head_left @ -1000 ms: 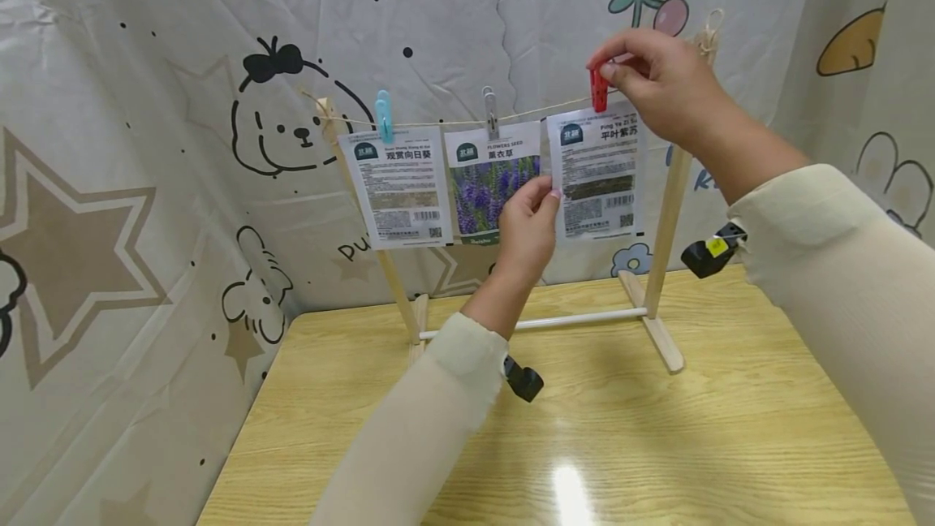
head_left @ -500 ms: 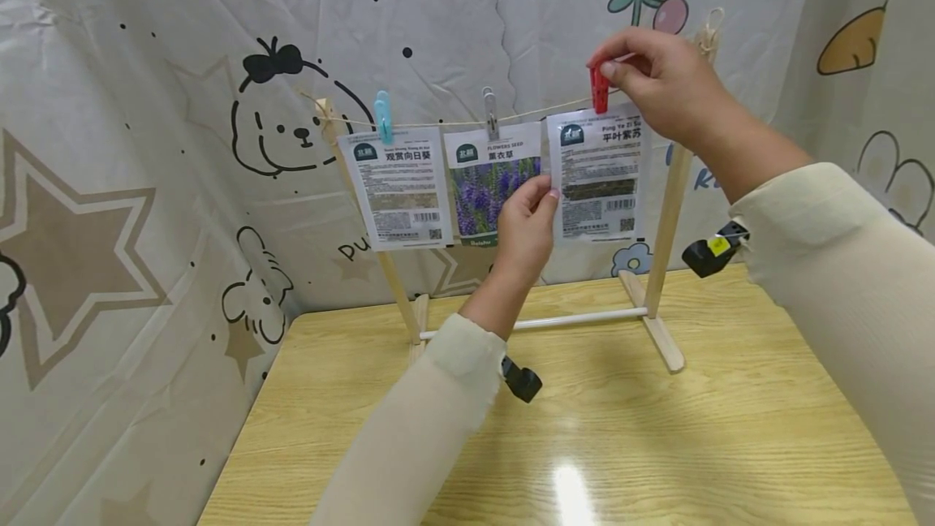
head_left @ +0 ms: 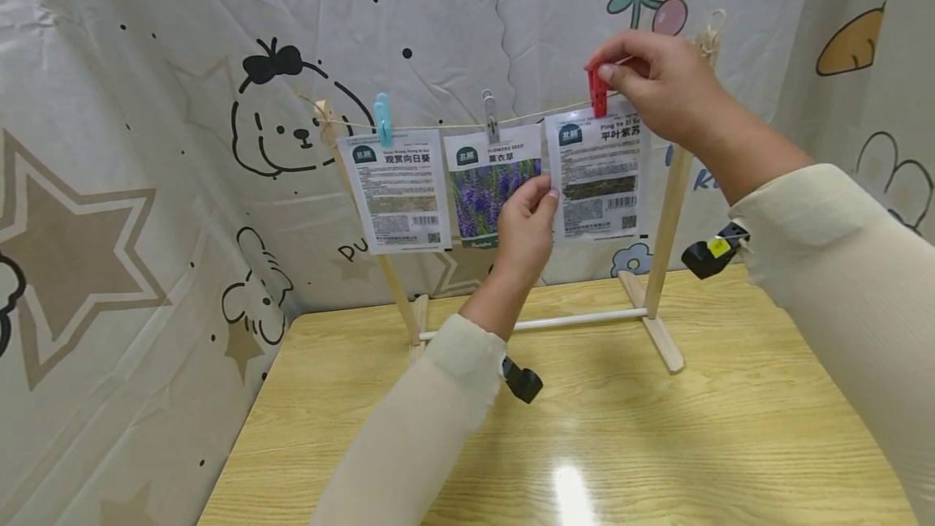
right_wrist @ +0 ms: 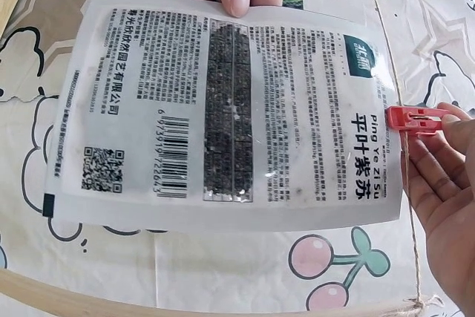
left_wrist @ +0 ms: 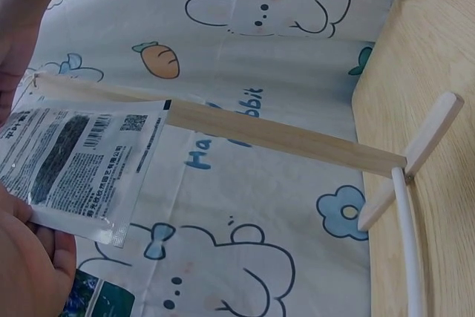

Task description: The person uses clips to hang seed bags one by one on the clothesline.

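Note:
A seed packet (head_left: 595, 153) with its printed back facing me hangs at the right end of a thin twine line (right_wrist: 413, 220). My right hand (head_left: 661, 92) pinches the handles of a red clothespin (head_left: 598, 94) at the packet's top edge, where the twine passes. In the right wrist view the tip of this clothespin (right_wrist: 415, 119) sits right at that edge. My left hand (head_left: 527, 226) pinches the packet's left side, thumb in front and fingers behind. It partly covers a lavender seed packet (head_left: 475, 193) in the middle, which hangs from a grey clothespin (head_left: 490, 114).
A third packet (head_left: 402, 193) hangs at the left from a light blue clothespin (head_left: 383, 118). The twine runs between two wooden posts (head_left: 668, 226), joined low down by a white rod (head_left: 584, 320). The stand rests on a wooden table (head_left: 657, 445) before a patterned cloth (head_left: 183, 39).
Both hands keep their grips almost in place. The twine, with the left and middle packets, has dipped very slightly.

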The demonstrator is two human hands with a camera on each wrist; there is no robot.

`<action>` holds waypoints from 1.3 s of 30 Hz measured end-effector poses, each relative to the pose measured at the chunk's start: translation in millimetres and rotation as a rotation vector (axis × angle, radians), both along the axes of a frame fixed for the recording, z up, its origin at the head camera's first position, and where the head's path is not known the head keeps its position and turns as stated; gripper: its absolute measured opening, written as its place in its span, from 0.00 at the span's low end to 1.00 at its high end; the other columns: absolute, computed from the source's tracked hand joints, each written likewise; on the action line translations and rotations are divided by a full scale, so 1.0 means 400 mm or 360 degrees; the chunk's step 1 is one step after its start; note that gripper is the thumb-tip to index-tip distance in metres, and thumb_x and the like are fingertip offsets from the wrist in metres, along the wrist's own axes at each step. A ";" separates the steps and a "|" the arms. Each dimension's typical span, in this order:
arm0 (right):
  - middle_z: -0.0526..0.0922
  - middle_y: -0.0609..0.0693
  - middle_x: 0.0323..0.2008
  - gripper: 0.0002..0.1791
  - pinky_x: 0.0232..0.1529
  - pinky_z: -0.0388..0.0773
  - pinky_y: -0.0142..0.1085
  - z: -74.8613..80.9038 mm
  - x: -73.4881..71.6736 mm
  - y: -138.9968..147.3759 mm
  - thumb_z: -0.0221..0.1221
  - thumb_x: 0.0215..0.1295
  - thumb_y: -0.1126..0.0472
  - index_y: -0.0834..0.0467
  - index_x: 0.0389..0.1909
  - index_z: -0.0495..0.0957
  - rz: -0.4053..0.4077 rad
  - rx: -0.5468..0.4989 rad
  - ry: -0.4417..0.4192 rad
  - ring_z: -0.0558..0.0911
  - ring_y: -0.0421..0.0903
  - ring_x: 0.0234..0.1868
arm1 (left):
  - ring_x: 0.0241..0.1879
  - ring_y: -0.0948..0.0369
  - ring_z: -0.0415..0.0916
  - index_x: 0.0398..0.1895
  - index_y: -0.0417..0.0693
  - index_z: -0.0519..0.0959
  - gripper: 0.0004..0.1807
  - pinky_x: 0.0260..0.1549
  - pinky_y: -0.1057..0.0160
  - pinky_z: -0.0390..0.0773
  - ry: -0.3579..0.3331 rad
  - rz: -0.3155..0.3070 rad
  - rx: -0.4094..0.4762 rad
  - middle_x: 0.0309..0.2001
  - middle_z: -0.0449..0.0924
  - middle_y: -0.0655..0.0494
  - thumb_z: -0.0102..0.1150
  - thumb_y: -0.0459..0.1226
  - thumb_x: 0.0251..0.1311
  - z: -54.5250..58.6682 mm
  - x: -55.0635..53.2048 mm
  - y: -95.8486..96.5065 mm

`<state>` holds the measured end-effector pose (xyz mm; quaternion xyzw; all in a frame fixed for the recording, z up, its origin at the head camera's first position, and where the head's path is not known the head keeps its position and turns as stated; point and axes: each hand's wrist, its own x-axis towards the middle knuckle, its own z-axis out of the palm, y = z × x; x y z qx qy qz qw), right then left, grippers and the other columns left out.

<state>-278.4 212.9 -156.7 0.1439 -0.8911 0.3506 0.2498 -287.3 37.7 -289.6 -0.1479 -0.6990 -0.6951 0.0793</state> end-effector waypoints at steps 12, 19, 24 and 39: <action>0.79 0.52 0.53 0.18 0.44 0.71 0.26 -0.003 0.001 -0.002 0.47 0.80 0.52 0.52 0.62 0.77 0.0003 0.0011 0.0015 0.74 0.46 0.46 | 0.61 0.54 0.77 0.63 0.40 0.78 0.17 0.61 0.56 0.78 -0.0010 0.0005 -0.0001 0.60 0.82 0.46 0.51 0.34 0.75 0.001 0.000 0.001; 0.83 0.51 0.54 0.19 0.47 0.71 0.25 -0.008 0.009 -0.005 0.47 0.80 0.51 0.52 0.62 0.77 -0.0026 0.0151 0.0105 0.76 0.42 0.46 | 0.51 0.61 0.79 0.60 0.42 0.80 0.16 0.52 0.63 0.80 0.0000 0.0033 -0.0021 0.55 0.84 0.47 0.53 0.36 0.74 -0.002 0.000 -0.001; 0.82 0.51 0.57 0.19 0.61 0.79 0.37 -0.012 0.009 -0.007 0.46 0.80 0.53 0.54 0.62 0.77 -0.0048 0.0219 0.0166 0.81 0.46 0.55 | 0.39 0.68 0.75 0.55 0.42 0.83 0.14 0.39 0.69 0.75 0.0047 0.0069 -0.0079 0.49 0.86 0.48 0.54 0.37 0.74 -0.005 0.000 -0.001; 0.82 0.55 0.55 0.19 0.63 0.77 0.49 -0.028 0.007 -0.009 0.48 0.79 0.54 0.56 0.62 0.78 -0.0009 0.0242 0.0206 0.82 0.52 0.57 | 0.36 0.69 0.75 0.55 0.44 0.83 0.15 0.35 0.71 0.73 0.0055 0.0090 -0.0213 0.46 0.86 0.48 0.54 0.40 0.74 -0.024 0.001 -0.006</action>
